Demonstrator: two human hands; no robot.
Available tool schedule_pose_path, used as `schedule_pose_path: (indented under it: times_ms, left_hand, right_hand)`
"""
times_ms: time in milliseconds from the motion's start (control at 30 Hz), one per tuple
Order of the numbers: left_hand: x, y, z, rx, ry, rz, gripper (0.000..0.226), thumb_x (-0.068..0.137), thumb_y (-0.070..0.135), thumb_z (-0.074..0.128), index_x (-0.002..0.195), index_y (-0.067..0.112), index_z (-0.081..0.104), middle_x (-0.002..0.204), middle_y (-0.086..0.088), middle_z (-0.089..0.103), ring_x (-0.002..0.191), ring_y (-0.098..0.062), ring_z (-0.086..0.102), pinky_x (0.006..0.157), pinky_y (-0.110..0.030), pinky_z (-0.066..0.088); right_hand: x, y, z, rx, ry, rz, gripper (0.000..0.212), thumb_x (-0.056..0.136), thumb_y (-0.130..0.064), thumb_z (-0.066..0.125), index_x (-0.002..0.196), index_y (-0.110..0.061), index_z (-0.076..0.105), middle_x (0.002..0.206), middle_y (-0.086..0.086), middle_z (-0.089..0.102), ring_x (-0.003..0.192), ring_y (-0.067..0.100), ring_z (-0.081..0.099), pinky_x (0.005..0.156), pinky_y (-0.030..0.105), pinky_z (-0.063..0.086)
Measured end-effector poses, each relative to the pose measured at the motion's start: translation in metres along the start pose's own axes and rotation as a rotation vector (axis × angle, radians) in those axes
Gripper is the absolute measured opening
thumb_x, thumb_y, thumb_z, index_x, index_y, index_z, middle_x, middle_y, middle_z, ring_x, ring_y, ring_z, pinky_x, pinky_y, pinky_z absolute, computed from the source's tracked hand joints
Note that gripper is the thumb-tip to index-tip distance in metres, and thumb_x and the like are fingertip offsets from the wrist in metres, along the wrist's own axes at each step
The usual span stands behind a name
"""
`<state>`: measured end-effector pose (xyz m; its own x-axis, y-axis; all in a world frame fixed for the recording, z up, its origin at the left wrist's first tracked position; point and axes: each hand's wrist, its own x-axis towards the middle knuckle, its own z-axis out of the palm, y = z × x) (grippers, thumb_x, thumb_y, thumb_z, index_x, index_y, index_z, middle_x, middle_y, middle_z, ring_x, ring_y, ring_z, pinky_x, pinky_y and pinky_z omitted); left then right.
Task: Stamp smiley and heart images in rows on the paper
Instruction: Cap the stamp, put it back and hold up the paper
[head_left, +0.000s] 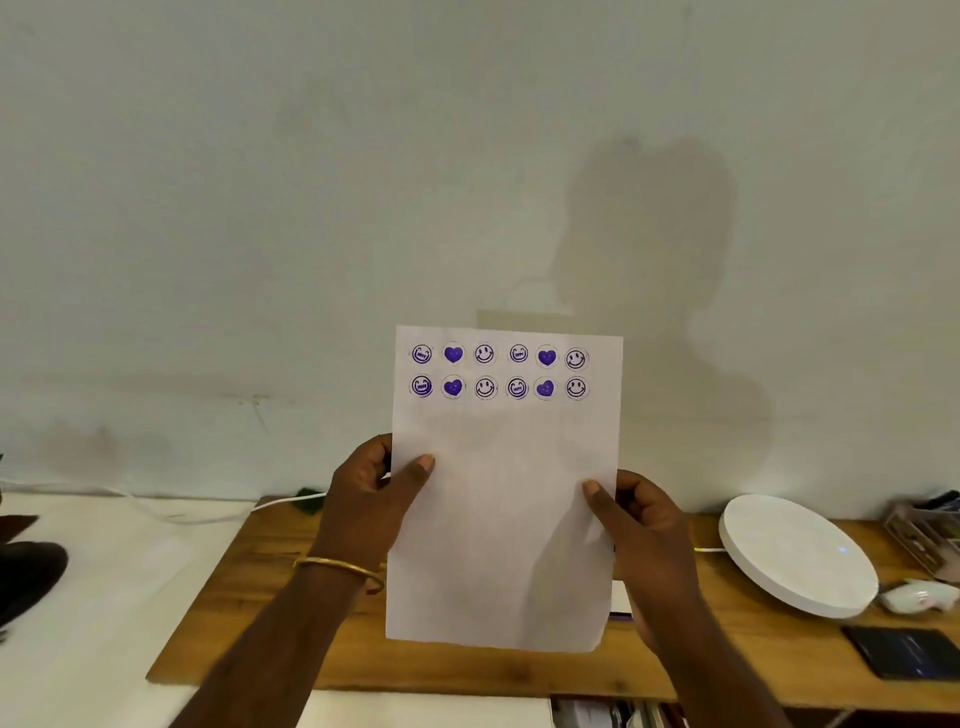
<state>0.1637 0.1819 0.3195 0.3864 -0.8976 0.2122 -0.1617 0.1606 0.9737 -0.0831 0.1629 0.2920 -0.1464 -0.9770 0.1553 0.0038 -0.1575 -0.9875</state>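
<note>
The paper is held upright above the wooden tabletop, long axis vertical, printed face to the camera, before a pale wall. Two rows of six purple stamps, smileys and hearts, run along its top. The left hand and right hand pinch its side edges, thumbs in front. A white round disc lies near the tabletop's right edge.

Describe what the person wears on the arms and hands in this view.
Both forearms are bare, with no sleeves in view. The left hand has no glove, and a thin gold bangle circles its wrist, with a small reddish bit near its right end. The right hand is also ungloved; no ring, watch or band shows on it.
</note>
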Motion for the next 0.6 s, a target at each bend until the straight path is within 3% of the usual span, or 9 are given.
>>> schedule_pose_path:
  times_ms: [167, 333, 600]
  left_hand:
    - [-0.025, 0.007, -0.011, 0.092, 0.096, 0.057, 0.017, 0.082, 0.02, 0.073, 0.098, 0.02, 0.068, 0.087, 0.007, 0.07, 0.079, -0.009, 0.066, 0.059, -0.009, 0.049]
    - [-0.037, 0.004, -0.017, 0.041, 0.107, 0.004, 0.021, 0.084, 0.022, 0.071, 0.104, 0.015, 0.069, 0.095, -0.001, 0.072, 0.087, -0.015, 0.066, 0.076, -0.024, 0.053]
    - [-0.044, 0.007, -0.017, 0.024, 0.126, 0.015, 0.021, 0.084, 0.023, 0.071, 0.104, 0.016, 0.069, 0.095, -0.001, 0.071, 0.088, -0.016, 0.066, 0.073, -0.021, 0.05]
  right_hand:
    - [-0.024, -0.003, 0.001, -0.025, 0.033, -0.041, 0.004, 0.087, -0.032, 0.068, 0.09, -0.033, 0.071, 0.085, -0.014, 0.074, 0.078, 0.015, 0.069, 0.071, 0.037, 0.061]
    - [-0.041, 0.002, 0.006, -0.033, 0.06, -0.033, 0.008, 0.088, -0.033, 0.066, 0.096, -0.031, 0.07, 0.087, -0.01, 0.074, 0.083, 0.02, 0.069, 0.075, 0.043, 0.061]
    - [-0.048, -0.003, 0.002, -0.033, 0.082, -0.06, 0.01, 0.089, -0.034, 0.065, 0.097, -0.03, 0.068, 0.089, -0.009, 0.072, 0.084, 0.021, 0.068, 0.073, 0.038, 0.061]
